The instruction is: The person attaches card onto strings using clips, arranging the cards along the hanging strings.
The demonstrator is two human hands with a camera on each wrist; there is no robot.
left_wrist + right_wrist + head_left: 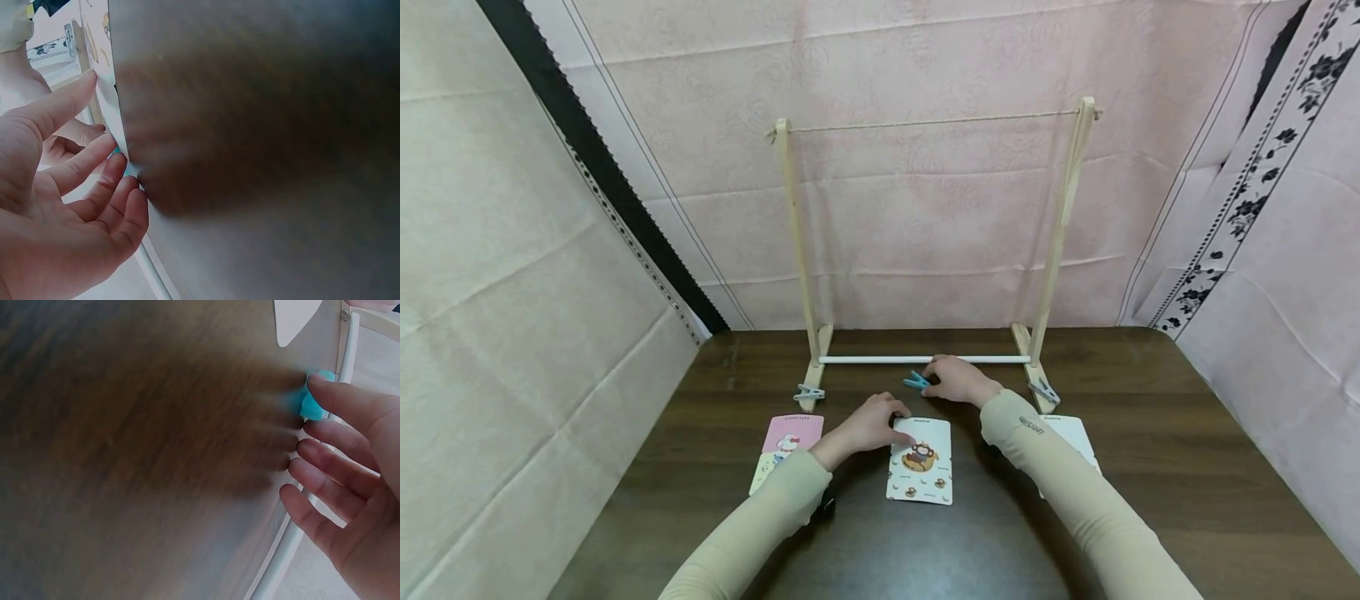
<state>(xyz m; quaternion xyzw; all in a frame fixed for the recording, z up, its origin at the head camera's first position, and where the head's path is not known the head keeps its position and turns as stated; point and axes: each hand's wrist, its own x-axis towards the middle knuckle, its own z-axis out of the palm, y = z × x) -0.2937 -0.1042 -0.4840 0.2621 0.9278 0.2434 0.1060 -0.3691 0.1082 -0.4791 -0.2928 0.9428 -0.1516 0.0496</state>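
A white card [920, 483] printed with a small animal figure lies flat at the table's middle. My left hand [867, 425] reaches over its upper left corner, the thumb touching the card and the loosely bent fingers by its top edge. Just beyond the card, a blue clothespin [915, 381] lies on the table. My right hand [958, 381] pinches it, with thumb and index finger on either side of the clothespin [310, 407] in the right wrist view. The other right fingers are spread, their tips near the tabletop.
Behind the hands stands a wooden frame [1057, 225] with a string [932, 124] across its top and a white rod [880, 360] low down. Grey clothespins [808, 392] sit on its feet. A pink-and-yellow card [797, 427] lies left; another white card [1075, 435] is partly hidden by the right sleeve.
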